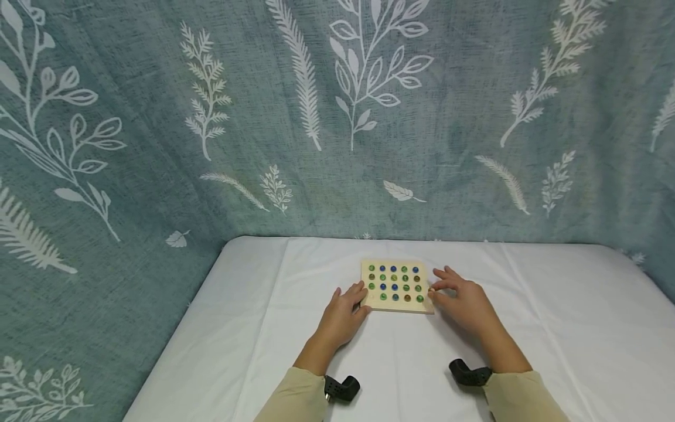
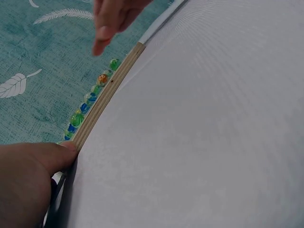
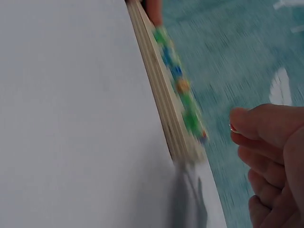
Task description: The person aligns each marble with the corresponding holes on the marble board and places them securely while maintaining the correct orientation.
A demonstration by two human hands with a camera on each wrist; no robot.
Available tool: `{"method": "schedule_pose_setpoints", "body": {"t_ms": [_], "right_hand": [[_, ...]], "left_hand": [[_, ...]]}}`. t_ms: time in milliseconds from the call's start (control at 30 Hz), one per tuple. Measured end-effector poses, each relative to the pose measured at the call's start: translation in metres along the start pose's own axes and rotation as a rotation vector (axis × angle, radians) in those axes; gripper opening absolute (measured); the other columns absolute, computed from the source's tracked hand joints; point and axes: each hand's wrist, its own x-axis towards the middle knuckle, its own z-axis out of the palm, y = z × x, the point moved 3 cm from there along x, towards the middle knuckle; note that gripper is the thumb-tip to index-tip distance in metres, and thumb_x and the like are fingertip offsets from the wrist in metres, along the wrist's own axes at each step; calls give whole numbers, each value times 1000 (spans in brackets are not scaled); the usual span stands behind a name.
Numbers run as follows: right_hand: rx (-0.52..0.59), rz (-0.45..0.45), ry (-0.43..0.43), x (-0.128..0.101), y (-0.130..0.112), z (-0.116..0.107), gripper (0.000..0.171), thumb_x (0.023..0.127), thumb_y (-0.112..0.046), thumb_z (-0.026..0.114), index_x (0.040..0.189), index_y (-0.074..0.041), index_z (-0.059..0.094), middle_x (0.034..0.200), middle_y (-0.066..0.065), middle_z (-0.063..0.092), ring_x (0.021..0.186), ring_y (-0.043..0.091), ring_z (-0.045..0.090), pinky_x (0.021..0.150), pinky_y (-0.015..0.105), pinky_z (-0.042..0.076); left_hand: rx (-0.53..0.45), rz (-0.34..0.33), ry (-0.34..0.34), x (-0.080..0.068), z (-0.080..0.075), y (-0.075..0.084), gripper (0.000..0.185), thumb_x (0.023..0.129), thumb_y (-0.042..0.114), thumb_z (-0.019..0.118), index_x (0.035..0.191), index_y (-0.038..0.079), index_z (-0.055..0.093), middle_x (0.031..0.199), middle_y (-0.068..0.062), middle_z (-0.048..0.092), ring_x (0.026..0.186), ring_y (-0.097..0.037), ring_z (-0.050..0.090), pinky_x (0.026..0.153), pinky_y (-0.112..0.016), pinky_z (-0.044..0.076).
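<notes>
A light wooden marble board [image 1: 401,306] lies on the white cloth, with rows of green, blue and amber glass marbles [image 1: 394,278] in its hollows. The hollow at its front left corner holds no marble. My left hand [image 1: 341,316] holds that corner, its thumb [image 2: 64,154] against the front edge and fingers at the left side. Beside the board's right edge, my right hand [image 1: 466,302] pinches a small marble [image 3: 232,128] between thumb and forefinger. Only a reddish, shiny sliver of it shows; the fingertips hide the rest.
A white cloth [image 1: 253,351] covers the table. Behind and to the left hangs a blue-green curtain [image 1: 316,193] with white leaf prints, close to the table's far edge. Black wrist devices [image 1: 341,388] sit at both cuffs.
</notes>
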Motion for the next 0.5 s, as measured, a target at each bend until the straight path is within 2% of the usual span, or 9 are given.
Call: {"method": "schedule_pose_setpoints", "body": {"t_ms": [267,500], "right_hand": [[3,-156,-44,21,-52,48,22,91,-24,71,105,-8,76,148,10,51,146,34,31,112,61,36],[-67,-230,-87,32,-66,73,19,90,-22,71,104,-9,76,149,11,49,147,34,31,109,76,24]], "left_hand": [[16,21,-21,2,-2,-1,48,96,29,64,141,12,56,154,3,43,142,-15,40,125,-43,18],[42,52,-31,2,-2,-5,48,97,31,63,140,11,56,154,2,43,142,-16,41,125,-44,20]]}}
